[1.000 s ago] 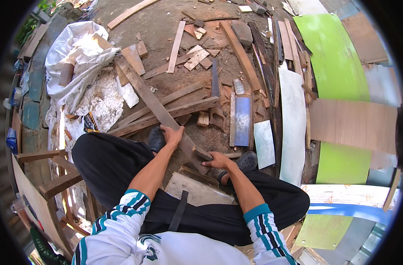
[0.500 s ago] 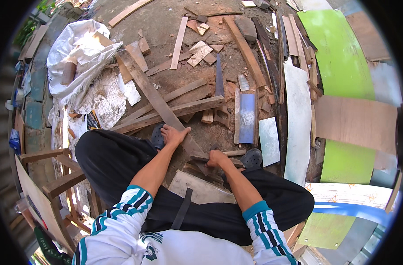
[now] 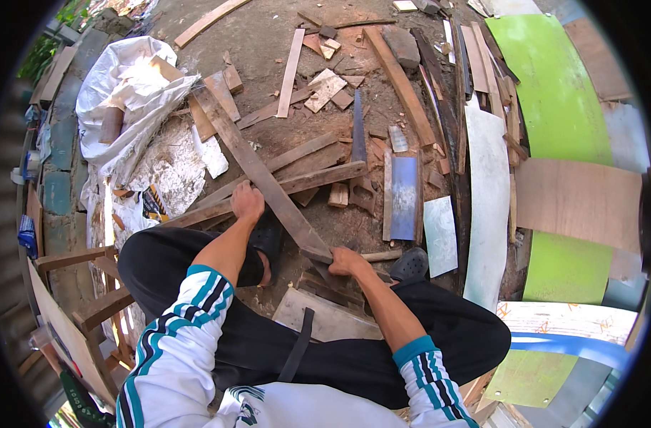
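Across the dirt ground [image 3: 254, 57] ahead of the person, a long plank [image 3: 253, 158] slants from beside a white sack [image 3: 140, 53] down to the right hand [image 3: 348, 262], passing over a rough beam [image 3: 330, 175]. The right hand's fingers are curled around a small dark wood piece [image 3: 314, 255] at the plank's near end. The left hand [image 3: 247, 202] is just beside the plank's left edge, its fingers bent; from above, I cannot tell whether they grip anything. As I judge it, the step in hand is positioning the plank with the small piece against it, and the next move calls for a firm left hold, so that the long board does not swing. Both hands' fingertips are turned out of sight. The beam's end hides the middle of a handsaw [image 3: 359, 125], the left shoe [image 3: 268, 235] blends into shade, and dark trousers [image 3: 447, 314] cut off part of a pale slab [image 3: 325, 312].
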`<state>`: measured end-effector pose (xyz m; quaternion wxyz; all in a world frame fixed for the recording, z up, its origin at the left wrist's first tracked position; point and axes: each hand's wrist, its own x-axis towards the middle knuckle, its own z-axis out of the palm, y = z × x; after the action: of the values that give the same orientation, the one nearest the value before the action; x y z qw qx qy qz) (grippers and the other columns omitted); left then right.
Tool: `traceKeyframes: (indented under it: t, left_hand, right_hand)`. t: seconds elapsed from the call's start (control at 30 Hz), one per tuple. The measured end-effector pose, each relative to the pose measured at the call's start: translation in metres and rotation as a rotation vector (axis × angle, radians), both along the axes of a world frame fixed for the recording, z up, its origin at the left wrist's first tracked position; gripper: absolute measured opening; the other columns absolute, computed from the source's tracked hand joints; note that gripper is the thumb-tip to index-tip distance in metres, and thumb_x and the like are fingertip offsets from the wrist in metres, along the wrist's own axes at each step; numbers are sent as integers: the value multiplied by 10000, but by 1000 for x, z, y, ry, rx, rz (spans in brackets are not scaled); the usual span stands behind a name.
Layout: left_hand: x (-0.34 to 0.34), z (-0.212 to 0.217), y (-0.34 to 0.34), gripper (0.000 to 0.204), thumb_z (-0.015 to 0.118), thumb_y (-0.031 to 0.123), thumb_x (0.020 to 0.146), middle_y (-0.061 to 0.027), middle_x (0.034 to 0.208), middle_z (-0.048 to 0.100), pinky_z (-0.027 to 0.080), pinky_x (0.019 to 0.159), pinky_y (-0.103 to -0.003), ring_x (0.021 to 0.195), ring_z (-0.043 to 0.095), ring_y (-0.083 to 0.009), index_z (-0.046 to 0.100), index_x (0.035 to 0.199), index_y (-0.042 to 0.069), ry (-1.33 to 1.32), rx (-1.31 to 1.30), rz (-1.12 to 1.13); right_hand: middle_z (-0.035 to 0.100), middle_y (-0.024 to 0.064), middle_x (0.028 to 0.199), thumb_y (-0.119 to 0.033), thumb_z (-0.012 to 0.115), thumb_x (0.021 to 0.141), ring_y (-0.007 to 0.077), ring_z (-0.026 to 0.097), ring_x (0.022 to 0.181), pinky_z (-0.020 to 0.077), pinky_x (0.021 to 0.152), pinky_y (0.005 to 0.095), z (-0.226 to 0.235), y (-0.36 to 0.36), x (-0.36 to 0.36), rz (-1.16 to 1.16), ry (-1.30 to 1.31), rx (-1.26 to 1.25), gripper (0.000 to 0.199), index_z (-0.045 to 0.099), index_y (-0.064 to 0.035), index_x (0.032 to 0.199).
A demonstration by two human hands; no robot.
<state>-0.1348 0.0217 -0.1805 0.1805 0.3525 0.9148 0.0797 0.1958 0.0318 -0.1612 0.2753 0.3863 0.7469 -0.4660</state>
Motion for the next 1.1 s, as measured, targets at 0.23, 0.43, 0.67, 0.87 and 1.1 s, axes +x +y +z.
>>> traceKeyframes:
  t: [0.23,0.43,0.67,0.87,1.1]
  left_hand:
    - [-24,20,-32,676,713,358,848,-177,1271,605,432,1050,-473,1236,549,-359,459,1387,37,61,-44,-628]
    - [-57,7,-26,761,730,550,814,-169,1160,631,539,876,-448,1074,639,-372,512,1344,49,45,-71,-703]
    - [-85,13,-4,628,634,558,908,-185,1157,655,539,869,-457,1046,648,-379,608,1279,53,-153,-95,-671]
    - [-65,13,-9,507,605,516,948,-180,1289,598,438,1007,-475,1202,554,-372,715,1201,90,237,97,-194]
    - [-22,5,58,926,756,607,759,-250,1362,536,393,1108,-467,1321,473,-390,523,1339,-76,-270,189,422]
  right_hand:
    - [698,255,1146,-672,711,717,401,668,1099,533,926,483,62,43,-38,36,-140,-75,825,697,31,1148]
    - [702,249,1139,-675,760,711,409,664,1099,523,940,486,69,45,-78,-127,-50,75,842,673,3,1204]
    - [712,239,1106,-469,812,737,414,667,1075,519,923,471,57,58,-69,-281,47,-37,656,681,-2,1180]
    - [724,236,1039,-379,828,727,382,692,1009,526,884,438,70,62,-51,-328,50,-65,610,681,-3,1184]
    - [724,225,1035,-369,830,740,379,689,1007,521,880,439,47,37,-36,-413,51,-156,627,659,-18,1230]
